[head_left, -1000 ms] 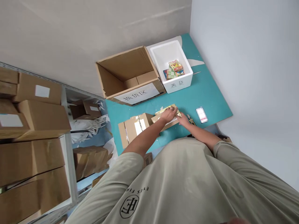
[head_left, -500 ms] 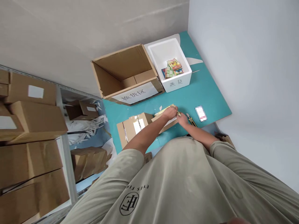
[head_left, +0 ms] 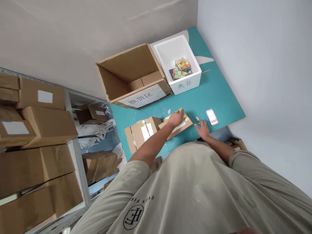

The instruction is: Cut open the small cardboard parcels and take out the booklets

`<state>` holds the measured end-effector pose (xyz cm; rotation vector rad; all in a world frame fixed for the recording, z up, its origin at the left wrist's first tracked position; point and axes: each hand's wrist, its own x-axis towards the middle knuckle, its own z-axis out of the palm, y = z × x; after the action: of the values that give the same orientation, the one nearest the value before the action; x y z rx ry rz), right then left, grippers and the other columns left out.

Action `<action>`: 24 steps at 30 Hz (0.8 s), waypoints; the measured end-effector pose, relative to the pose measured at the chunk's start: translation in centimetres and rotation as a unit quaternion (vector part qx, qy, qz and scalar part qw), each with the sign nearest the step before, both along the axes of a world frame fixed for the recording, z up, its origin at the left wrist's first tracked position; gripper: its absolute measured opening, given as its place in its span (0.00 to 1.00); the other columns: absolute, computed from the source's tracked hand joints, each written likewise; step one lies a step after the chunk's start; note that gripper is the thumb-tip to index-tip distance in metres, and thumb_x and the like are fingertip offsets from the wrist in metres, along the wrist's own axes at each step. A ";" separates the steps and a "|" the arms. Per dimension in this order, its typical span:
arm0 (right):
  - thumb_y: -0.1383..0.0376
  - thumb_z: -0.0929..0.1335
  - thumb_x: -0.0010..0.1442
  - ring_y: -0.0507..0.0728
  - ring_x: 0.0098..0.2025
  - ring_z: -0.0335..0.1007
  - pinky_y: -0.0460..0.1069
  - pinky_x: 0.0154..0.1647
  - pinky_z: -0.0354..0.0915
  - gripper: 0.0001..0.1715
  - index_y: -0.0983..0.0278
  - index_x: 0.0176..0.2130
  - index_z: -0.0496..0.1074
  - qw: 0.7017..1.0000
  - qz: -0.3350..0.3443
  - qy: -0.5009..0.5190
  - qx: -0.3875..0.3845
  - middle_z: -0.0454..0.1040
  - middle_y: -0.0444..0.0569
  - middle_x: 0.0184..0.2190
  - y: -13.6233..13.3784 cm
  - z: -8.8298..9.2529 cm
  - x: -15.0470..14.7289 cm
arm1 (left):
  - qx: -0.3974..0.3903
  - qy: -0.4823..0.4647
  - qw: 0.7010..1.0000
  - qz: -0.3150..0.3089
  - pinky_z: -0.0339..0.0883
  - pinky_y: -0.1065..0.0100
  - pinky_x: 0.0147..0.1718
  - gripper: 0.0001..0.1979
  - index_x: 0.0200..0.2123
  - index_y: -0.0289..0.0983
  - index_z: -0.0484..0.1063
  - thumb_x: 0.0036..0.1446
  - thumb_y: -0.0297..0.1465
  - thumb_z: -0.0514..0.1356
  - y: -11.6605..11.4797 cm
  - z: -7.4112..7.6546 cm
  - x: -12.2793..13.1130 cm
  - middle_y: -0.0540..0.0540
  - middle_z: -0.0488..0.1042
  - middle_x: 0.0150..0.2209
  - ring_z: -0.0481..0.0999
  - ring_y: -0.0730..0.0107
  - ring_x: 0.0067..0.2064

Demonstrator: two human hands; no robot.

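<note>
A small cardboard box (head_left: 187, 123) with a white label and shiny yellowish tape lies near the table's front edge. My left hand (head_left: 175, 118) rests on its top, fingers curled in at the tape; what they hold is hidden. To the right of the box, my right hand (head_left: 202, 130) is over a yellow-and-black utility knife (head_left: 199, 122). Its thumb and fingers are apart, and the hand covers most of the knife. Left of the small box sits a taped carton (head_left: 137, 136) with a white label.
Behind stand a large open cardboard box (head_left: 143, 97) with a handwritten sign and a white foam box (head_left: 186, 86) holding several colourful booklets. A blurred-out phone-sized item (head_left: 212, 117) lies on the teal table (head_left: 224, 97). Shelves of cartons (head_left: 50, 125) fill the left; a wall (head_left: 268, 65) borders the right.
My right hand has left the small box and moved right to the utility knife, its fingers spreading. My left hand stays on the box. The view has shifted slightly.
</note>
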<state>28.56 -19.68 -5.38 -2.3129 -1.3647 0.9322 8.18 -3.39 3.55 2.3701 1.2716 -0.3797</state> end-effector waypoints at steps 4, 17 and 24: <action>0.54 0.70 0.80 0.74 0.70 0.70 0.62 0.71 0.67 0.35 0.69 0.76 0.68 0.988 0.002 -0.117 -0.100 0.71 0.71 0.72 -4.3 -1.7 3.2 | 0.012 -0.012 1.000 0.025 0.78 0.49 0.66 0.31 0.78 0.32 0.70 0.78 0.38 0.60 -1.5 -1.2 -0.8 0.26 0.78 0.71 0.84 0.39 0.66; 0.67 0.72 0.72 0.67 0.52 0.84 0.56 0.55 0.77 0.25 0.63 0.66 0.76 0.982 0.035 0.074 -0.169 0.86 0.55 0.49 -0.5 -0.5 3.0 | 0.073 -0.047 0.991 0.101 0.69 0.44 0.75 0.28 0.75 0.40 0.75 0.78 0.39 0.60 -5.2 -2.9 -3.0 0.32 0.77 0.74 0.77 0.39 0.73; 0.56 0.69 0.81 0.56 0.31 0.78 0.50 0.39 0.77 0.43 0.57 0.86 0.59 0.927 0.078 0.357 -0.087 0.79 0.39 0.31 -0.6 3.4 2.0 | 0.073 -0.050 0.991 0.102 0.70 0.46 0.73 0.22 0.68 0.38 0.76 0.75 0.37 0.62 -5.3 -2.7 -2.8 0.29 0.77 0.70 0.76 0.39 0.70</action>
<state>30.58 -20.25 -1.94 -1.6812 -1.1701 1.7792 5.38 -8.70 0.89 2.3134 1.5229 -0.1065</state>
